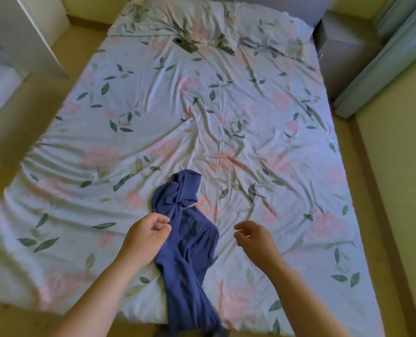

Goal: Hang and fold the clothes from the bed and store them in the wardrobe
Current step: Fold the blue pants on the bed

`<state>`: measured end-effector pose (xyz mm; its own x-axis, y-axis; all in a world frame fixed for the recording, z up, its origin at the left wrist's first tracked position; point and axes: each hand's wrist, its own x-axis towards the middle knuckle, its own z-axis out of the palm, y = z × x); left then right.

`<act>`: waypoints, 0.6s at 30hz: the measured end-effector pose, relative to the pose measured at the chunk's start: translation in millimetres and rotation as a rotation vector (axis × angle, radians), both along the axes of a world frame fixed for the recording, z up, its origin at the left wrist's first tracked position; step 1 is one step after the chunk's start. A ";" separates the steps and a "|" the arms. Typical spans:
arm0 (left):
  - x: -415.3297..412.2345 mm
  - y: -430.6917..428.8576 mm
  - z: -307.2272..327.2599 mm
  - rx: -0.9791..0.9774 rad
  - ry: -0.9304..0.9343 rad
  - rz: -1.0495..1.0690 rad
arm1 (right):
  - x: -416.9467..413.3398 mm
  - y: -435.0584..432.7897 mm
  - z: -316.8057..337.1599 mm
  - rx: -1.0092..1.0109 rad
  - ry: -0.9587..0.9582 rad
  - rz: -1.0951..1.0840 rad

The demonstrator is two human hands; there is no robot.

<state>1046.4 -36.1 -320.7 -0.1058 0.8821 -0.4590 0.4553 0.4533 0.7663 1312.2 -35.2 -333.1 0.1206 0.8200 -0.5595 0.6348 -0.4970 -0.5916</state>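
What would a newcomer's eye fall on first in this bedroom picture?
The crumpled dark blue fabric garment stands out, lying across the near edge of the pale floral-print bed sheet. The left hand pinches its left edge, while the right hand hovers to its right, holding nothing.

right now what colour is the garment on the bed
Plain dark blue garment; head view.
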 end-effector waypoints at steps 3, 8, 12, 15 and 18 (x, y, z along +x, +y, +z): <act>4.9 0.8 -25.0 -0.039 0.001 0.012 | -1.2 21.0 -35.3 -0.057 -0.031 0.072; 8.1 8.5 -73.6 -0.084 0.021 0.057 | -3.5 55.5 -99.4 -0.107 -0.092 0.193; 7.9 13.7 -110.5 -0.126 0.060 0.057 | -6.5 73.2 -148.5 -0.139 -0.114 0.219; 9.7 18.9 -134.2 -0.144 0.084 0.048 | -6.7 82.2 -181.0 -0.172 -0.129 0.228; 14.2 23.7 -154.4 -0.141 0.085 0.039 | -3.5 88.4 -210.8 -0.220 -0.153 0.214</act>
<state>1060.6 -12.4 -475.1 -0.1823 0.8040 -0.5659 0.4963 0.5722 0.6530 1308.7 53.2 -543.9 0.0553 0.6975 -0.7144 0.8116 -0.4482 -0.3748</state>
